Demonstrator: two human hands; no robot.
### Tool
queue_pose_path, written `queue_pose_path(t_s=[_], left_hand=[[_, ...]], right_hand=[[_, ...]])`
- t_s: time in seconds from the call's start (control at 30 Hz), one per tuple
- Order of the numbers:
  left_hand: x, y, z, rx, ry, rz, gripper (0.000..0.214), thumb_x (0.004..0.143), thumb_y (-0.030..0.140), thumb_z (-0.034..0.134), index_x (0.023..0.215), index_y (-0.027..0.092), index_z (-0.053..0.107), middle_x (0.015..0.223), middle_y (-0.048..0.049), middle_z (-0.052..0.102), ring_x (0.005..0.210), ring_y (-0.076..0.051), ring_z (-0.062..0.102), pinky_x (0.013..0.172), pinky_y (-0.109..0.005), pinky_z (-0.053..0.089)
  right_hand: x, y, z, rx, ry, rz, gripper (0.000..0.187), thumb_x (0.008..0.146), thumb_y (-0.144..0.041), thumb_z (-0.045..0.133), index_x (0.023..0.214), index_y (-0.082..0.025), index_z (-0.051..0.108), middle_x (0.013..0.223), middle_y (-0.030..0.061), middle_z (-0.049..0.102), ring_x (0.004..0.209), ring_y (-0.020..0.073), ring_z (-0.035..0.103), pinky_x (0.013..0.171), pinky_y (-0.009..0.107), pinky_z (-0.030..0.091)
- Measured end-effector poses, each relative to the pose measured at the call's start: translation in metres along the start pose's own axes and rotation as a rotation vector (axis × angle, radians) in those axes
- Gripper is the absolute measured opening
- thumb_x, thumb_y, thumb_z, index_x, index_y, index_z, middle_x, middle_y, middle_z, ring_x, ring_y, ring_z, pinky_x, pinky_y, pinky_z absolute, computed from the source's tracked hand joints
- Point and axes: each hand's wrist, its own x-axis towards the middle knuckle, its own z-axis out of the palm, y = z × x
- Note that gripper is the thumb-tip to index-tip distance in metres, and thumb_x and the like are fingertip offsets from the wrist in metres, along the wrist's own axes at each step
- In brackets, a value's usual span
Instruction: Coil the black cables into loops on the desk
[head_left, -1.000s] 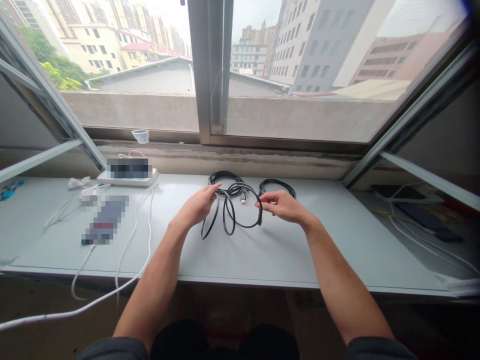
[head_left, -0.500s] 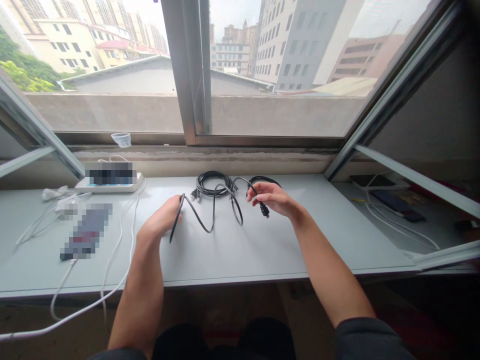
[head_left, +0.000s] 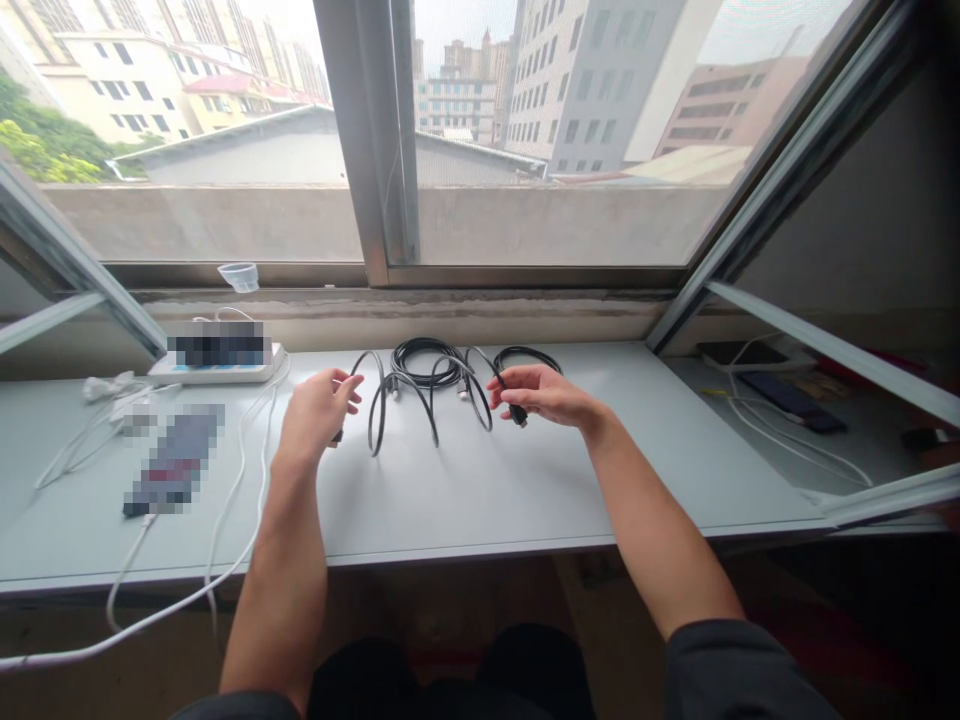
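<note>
Cable, black (head_left: pixel 375 452), occupies the centre of the head view, suspended between the two hands above the surface (head_left: pixel 480 510). The left hand (head_left: pixel 319 408) holds one end, its fingers loosely curled; the exact contact beneath the palm is hidden. The right hand (head_left: pixel 551 395) holds the other end in a narrow pinch between thumb and fingers, just behind the right connector (head_left: pixel 518 415). Support at both ends appears to be the reason the middle sags into several uneven loops: the cable is flexible and seems to retain a coiled set. Whether the lowest loops touch the surface cannot be determined. Overall, the long axis runs left to right between the hands, roughly parallel to the window frame (head_left: pixel 525 277), although each loop departs from that line. The right connector points downward and toward the near edge of the surface; the left connector (head_left: pixel 337 438) projects below the left hand, angled down, its tip mostly concealed. Behind the loops, a larger coil (head_left: pixel 401 370) and a smaller coil (head_left: pixel 525 351) lie flat toward the window, a placement that likely keeps them separate from the held length. A white power strip (head_left: pixel 214 378) rests well to the left, near the same rear edge.
</note>
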Motion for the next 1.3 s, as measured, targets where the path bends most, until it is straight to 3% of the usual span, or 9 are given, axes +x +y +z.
queue_pose_path(t_s=[0.13,0.33,0.5,0.67,0.8,1.0,1.13,1.3], left_hand=[[0.005,0.002,0.0,-0.141,0.064,0.051,0.04,0.087,0.058,0.069,0.095,0.019,0.068,0.077,-0.007,0.073,0.068,-0.022,0.073,0.057,-0.028,0.054],[0.009,0.002,0.002,-0.369,-0.081,-0.03,0.045,0.083,0.058,0.074,0.099,0.016,0.069,0.081,-0.0064,0.072,0.068,-0.019,0.071,0.063,-0.03,0.056],[0.012,-0.005,0.005,-0.39,-0.159,-0.111,0.05,0.086,0.063,0.07,0.098,0.014,0.069,0.082,-0.0096,0.074,0.071,-0.02,0.072,0.066,-0.031,0.057],[0.018,-0.016,0.008,-0.477,-0.21,-0.131,0.059,0.083,0.072,0.069,0.098,0.015,0.064,0.089,-0.0133,0.078,0.077,-0.024,0.077,0.07,-0.034,0.059],[0.018,-0.012,0.01,-0.497,-0.253,-0.169,0.06,0.081,0.074,0.069,0.097,0.017,0.061,0.092,-0.0137,0.079,0.083,-0.028,0.079,0.067,-0.035,0.058],[0.009,0.0,0.017,-0.502,-0.331,-0.171,0.065,0.08,0.08,0.067,0.095,0.017,0.059,0.087,-0.0143,0.079,0.078,-0.029,0.079,0.063,-0.032,0.054],[-0.001,0.011,0.033,-0.531,-0.468,-0.145,0.067,0.081,0.081,0.064,0.097,0.016,0.064,0.103,-0.02,0.08,0.095,-0.034,0.079,0.067,-0.033,0.055],[-0.015,0.023,0.063,-0.655,-0.499,0.033,0.067,0.088,0.077,0.061,0.112,0.016,0.072,0.13,-0.021,0.072,0.126,-0.035,0.068,0.089,-0.042,0.059]], right_hand=[[-0.003,-0.005,-0.001,-0.071,0.045,-0.035,0.037,0.079,-0.047,0.087,0.1,-0.018,0.08,0.107,0.0114,0.076,0.096,0.0247,0.072,0.089,0.043,0.063],[-0.008,-0.012,-0.005,-0.049,0.121,-0.177,0.034,0.076,-0.048,0.087,0.096,-0.021,0.082,0.113,0.0108,0.074,0.108,0.0269,0.07,0.092,0.04,0.06],[-0.014,-0.015,-0.011,0.036,0.145,-0.171,0.044,0.074,-0.052,0.083,0.106,-0.022,0.079,0.113,0.0134,0.075,0.118,0.034,0.068,0.099,0.05,0.058],[-0.015,-0.017,-0.01,0.156,0.115,-0.175,0.038,0.075,-0.043,0.079,0.106,-0.022,0.073,0.116,0.0109,0.072,0.12,0.0314,0.067,0.101,0.054,0.058],[-0.009,-0.013,-0.005,0.237,0.067,-0.102,0.034,0.08,-0.036,0.076,0.109,-0.023,0.065,0.116,0.0084,0.071,0.119,0.0313,0.068,0.093,0.06,0.062],[0.004,0.001,0.006,0.241,-0.06,0.011,0.045,0.084,-0.038,0.082,0.118,-0.026,0.057,0.113,0.0076,0.073,0.101,0.0277,0.075,0.062,0.041,0.067],[0.012,0.008,0.026,0.122,-0.123,-0.023,0.042,0.08,-0.04,0.088,0.109,-0.022,0.064,0.12,0.0129,0.075,0.108,0.0265,0.075,0.085,0.042,0.065],[0.02,0.013,0.055,0.014,-0.134,-0.139,0.042,0.079,-0.043,0.089,0.109,-0.02,0.07,0.122,0.0135,0.075,0.119,0.0264,0.07,0.102,0.043,0.056]])
